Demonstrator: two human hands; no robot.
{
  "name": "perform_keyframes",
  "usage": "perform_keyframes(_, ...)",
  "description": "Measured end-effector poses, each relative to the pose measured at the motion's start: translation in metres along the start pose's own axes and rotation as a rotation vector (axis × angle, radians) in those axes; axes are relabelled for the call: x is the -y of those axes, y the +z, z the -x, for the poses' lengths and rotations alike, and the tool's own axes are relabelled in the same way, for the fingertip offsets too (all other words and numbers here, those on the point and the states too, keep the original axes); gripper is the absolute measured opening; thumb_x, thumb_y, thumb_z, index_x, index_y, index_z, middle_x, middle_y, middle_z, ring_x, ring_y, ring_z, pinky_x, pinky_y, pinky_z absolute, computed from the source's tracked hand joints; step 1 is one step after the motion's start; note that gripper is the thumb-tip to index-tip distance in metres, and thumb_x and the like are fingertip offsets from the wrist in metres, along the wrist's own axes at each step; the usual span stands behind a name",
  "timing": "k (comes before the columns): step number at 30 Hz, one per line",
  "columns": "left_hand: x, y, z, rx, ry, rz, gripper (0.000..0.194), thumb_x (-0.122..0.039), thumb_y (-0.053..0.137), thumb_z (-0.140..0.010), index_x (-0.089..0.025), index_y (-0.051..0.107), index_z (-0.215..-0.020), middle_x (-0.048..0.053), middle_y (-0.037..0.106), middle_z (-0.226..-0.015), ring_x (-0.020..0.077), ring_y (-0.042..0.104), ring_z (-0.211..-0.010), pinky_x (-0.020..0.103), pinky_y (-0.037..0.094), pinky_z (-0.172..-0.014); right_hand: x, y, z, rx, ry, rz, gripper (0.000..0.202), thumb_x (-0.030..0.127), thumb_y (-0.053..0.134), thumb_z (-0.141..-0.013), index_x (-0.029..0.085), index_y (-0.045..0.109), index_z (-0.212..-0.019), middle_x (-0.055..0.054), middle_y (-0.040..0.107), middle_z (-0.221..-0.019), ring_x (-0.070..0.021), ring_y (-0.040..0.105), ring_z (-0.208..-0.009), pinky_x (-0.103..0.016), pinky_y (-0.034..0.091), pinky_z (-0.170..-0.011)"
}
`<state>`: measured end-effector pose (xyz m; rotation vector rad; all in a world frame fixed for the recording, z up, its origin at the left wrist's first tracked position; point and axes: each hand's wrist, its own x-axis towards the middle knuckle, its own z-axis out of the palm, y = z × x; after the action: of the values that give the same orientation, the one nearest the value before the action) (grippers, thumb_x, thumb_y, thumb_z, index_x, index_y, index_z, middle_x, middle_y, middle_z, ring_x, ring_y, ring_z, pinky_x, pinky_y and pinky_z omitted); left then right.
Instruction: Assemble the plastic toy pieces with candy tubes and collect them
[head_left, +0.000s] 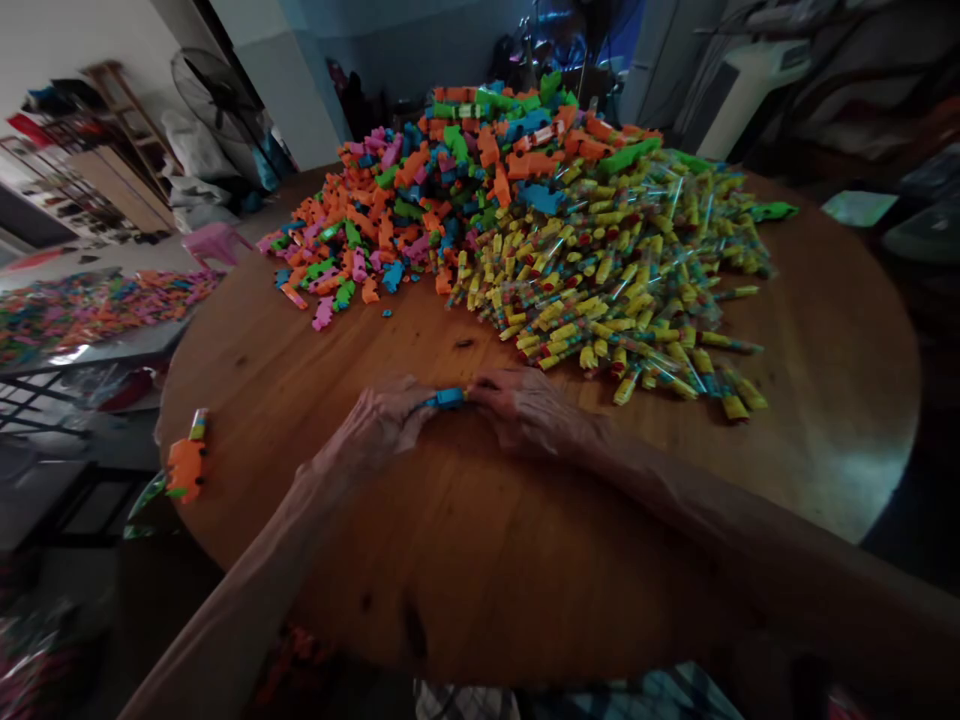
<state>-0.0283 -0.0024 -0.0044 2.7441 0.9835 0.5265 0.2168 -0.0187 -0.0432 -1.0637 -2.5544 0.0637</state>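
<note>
Near the middle of the round wooden table [330, 560], a small blue toy piece [450, 398] sits between my two hands. My left hand [390, 415] is closed on its left end. The fingers of my right hand [517, 408] are pinched at its right end, on a small yellow bit that is mostly hidden. Behind my hands lies a heap of orange, pink, green and blue toy pieces [382, 215]. To its right, a pile of yellow wrapped tubes [622, 270] spreads toward my right forearm.
An orange toy [185, 468] with a tube [199, 424] lies at the table's left edge. Another surface at the far left bears more colourful pieces [97, 310]. A pink stool [214, 243] and a fan [217, 95] stand beyond the table.
</note>
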Motion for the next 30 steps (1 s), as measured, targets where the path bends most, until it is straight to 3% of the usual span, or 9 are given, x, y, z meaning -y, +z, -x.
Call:
perform_keyframes(6,0.007,0.000,-0.001,-0.013,0.032,0.060,0.022,-0.022,0.049,-0.101,-0.018,0.070,-0.095,0.002,0.058,-0.073,0.0156,0.055,-0.070,0.028,0.040,-0.064,0.009,-0.007,0.001,0.073,-0.031,0.110,0.023,0.005,0.048,-0.085,0.009,0.065,-0.101,-0.013,0.061,-0.104,-0.0190,0.048,-0.079,-0.035,0.024,-0.060)
perform_keyframes(12,0.002,0.000,0.003,0.019,0.017,-0.074,0.022,-0.020,0.046,-0.101,-0.017,0.068,-0.101,0.004,0.059,-0.079,0.0188,0.057,-0.077,0.031,0.045,-0.070,0.009,-0.006,0.000,0.073,-0.069,0.082,0.021,0.008,0.045,-0.092,0.012,0.066,-0.092,-0.009,0.059,-0.097,-0.0184,0.046,-0.078,-0.036,0.023,-0.059)
perform_keyframes(14,-0.006,-0.001,0.003,0.037,-0.021,-0.155,0.023,-0.020,0.045,-0.100,-0.017,0.066,-0.111,0.008,0.064,-0.090,0.0225,0.060,-0.087,0.035,0.050,-0.076,0.009,-0.007,-0.001,0.090,-0.059,0.081,0.022,0.009,0.045,-0.093,0.012,0.066,-0.092,-0.009,0.059,-0.097,-0.0178,0.045,-0.075,-0.036,0.023,-0.059)
perform_keyframes(16,-0.017,-0.001,0.002,0.035,-0.047,-0.243,0.032,-0.019,0.045,-0.099,-0.016,0.058,-0.128,0.014,0.066,-0.112,0.0276,0.060,-0.104,0.043,0.052,-0.088,0.010,-0.009,-0.002,0.117,-0.047,0.080,0.022,0.009,0.044,-0.093,0.012,0.066,-0.092,-0.009,0.059,-0.097,-0.0177,0.045,-0.075,-0.036,0.024,-0.058)
perform_keyframes(20,-0.033,0.006,0.003,0.057,-0.055,-0.332,0.056,-0.013,0.040,-0.097,-0.018,0.033,-0.152,0.018,0.052,-0.143,0.0340,0.050,-0.131,0.055,0.046,-0.105,0.011,-0.013,-0.003,0.124,-0.050,0.074,0.023,0.010,0.043,-0.094,0.012,0.066,-0.090,-0.010,0.058,-0.098,-0.0182,0.045,-0.076,-0.035,0.025,-0.058)
perform_keyframes(24,-0.033,0.022,0.010,0.076,-0.091,-0.271,0.063,-0.012,0.041,-0.095,-0.017,0.026,-0.155,0.018,0.044,-0.152,0.0353,0.038,-0.144,0.059,0.035,-0.118,0.014,-0.016,-0.004,0.166,-0.032,0.059,0.021,0.010,0.046,-0.091,0.011,0.066,-0.089,-0.010,0.057,-0.095,-0.0186,0.046,-0.076,-0.035,0.028,-0.058)
perform_keyframes(30,-0.029,0.036,0.018,0.042,-0.111,-0.200,0.068,-0.020,0.047,-0.096,-0.018,0.017,-0.157,0.019,0.040,-0.154,0.0368,0.038,-0.144,0.062,0.034,-0.119,0.018,-0.019,-0.006,0.221,-0.006,0.042,0.018,0.009,0.050,-0.086,0.011,0.068,-0.090,-0.013,0.058,-0.101,-0.0218,0.051,-0.086,-0.034,0.034,-0.061)
